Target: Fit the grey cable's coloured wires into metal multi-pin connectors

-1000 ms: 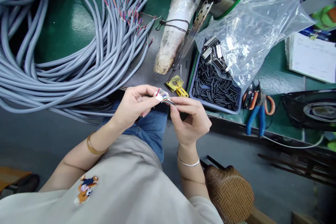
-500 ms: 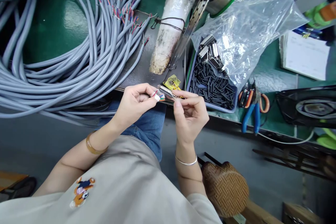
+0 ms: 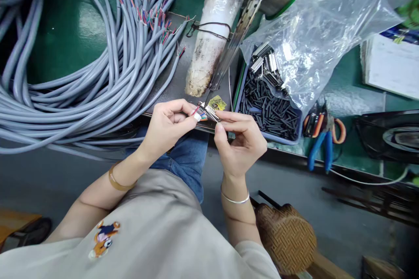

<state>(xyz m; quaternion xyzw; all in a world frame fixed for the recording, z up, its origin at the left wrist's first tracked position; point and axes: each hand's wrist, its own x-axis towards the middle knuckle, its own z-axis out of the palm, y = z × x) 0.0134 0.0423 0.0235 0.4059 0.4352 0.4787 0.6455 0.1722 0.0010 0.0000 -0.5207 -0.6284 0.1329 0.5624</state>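
Note:
My left hand [image 3: 173, 123] pinches the stripped end of a cable, from which thin coloured wires [image 3: 203, 116] fan out to the right. Between finger and thumb, my right hand [image 3: 240, 139] grips one end of a metal multi-pin connector [image 3: 209, 112]. The connector lies close against the wire tips; whether any wire sits in it is too small to tell. Just above the connector is the tip of a soldering iron [image 3: 234, 39], mounted pointing down beside a stained white tube [image 3: 206, 56]. A yellow scrap [image 3: 217, 103] lies behind my fingers.
Grey cables [image 3: 98, 78] with stripped ends cover the left of the bench. On the right stands a blue tray [image 3: 282, 141] of black sleeves, with a plastic bag [image 3: 327, 30] of connectors on it. Pliers [image 3: 322, 139] lie beside it. A woven-top stool [image 3: 288, 239] stands below.
The connector in my right hand has tilted and come nearer the wires and the iron tip. My left hand keeps its pinch. The view has shifted slightly.

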